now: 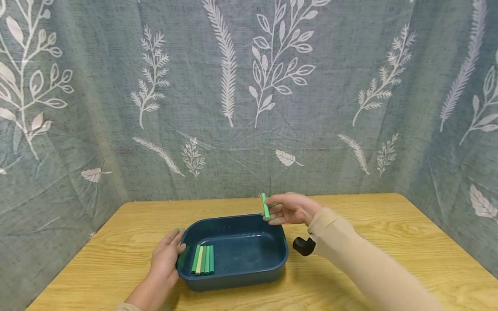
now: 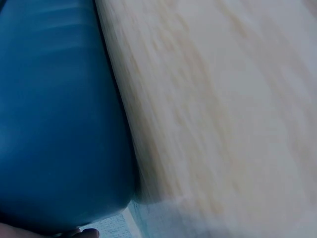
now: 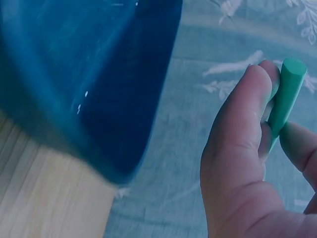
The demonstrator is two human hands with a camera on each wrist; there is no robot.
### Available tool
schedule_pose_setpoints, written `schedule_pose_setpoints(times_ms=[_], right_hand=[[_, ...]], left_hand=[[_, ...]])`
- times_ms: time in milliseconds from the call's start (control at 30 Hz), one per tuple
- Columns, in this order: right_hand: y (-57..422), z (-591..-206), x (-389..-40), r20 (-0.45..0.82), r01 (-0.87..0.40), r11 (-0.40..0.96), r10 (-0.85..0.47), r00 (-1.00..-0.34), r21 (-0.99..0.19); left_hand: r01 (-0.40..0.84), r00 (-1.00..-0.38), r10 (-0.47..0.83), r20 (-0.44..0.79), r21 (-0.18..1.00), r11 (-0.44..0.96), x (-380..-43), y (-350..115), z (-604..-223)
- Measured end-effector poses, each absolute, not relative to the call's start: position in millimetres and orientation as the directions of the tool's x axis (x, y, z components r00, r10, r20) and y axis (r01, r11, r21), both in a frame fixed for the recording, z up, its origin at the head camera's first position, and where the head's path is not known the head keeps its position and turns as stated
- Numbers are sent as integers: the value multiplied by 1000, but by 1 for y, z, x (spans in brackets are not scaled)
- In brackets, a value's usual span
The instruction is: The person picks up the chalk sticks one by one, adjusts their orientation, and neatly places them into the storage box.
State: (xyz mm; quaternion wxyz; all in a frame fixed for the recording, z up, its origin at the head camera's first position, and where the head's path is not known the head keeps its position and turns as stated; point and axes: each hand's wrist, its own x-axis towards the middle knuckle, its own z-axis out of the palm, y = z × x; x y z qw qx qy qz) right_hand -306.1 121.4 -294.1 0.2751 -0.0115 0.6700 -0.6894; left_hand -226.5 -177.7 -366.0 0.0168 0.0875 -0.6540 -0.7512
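Note:
A bright green chalk stick point(image 1: 266, 206) is pinched between the thumb and fingers of my right hand point(image 1: 289, 208), raised over the back right corner of a dark blue plastic bin point(image 1: 233, 280). In the right wrist view, the end of this chalk stick point(image 3: 288, 94) points up past the fingertips, which carry green smudges. My left hand point(image 1: 165, 255) holds the bin's left side, its thumb at the rim and its fingers along the outer wall. Several chalk sticks point(image 1: 203, 260) in greens and pale yellow lie side by side at the left end inside the bin.
The bin stands on a wood-grain table point(image 1: 389, 242). A small black object point(image 1: 304, 246) is beside the bin, below the right wrist. A grey-blue curtain point(image 1: 249, 164) with white leaf prints hangs behind the table and at both sides.

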Motion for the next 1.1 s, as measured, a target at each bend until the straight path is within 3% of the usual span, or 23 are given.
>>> schedule_pose_setpoints(times_ms=[267,467,933,1100], right_hand=[[79,-296,-312,-399,393,101,-404,-823,-914],[55,-307,-313,-422,358,224,-432,-797,-907],[25,-325,-310,-474,329,360,-465,-748,-873],[19,-334,-310,-535,375,398,-456,-711,-837]], left_hand=[[-107,-979,-157,-129,984,-142,-226,-179,-366],[-114,-979,-150,-137,982,-151,-225,-178,-365],[-105,-977,-166,-131,982,-156,-224,-176,-365],[-98,-978,-168,-125,982,-160,-223,-174,-364]])
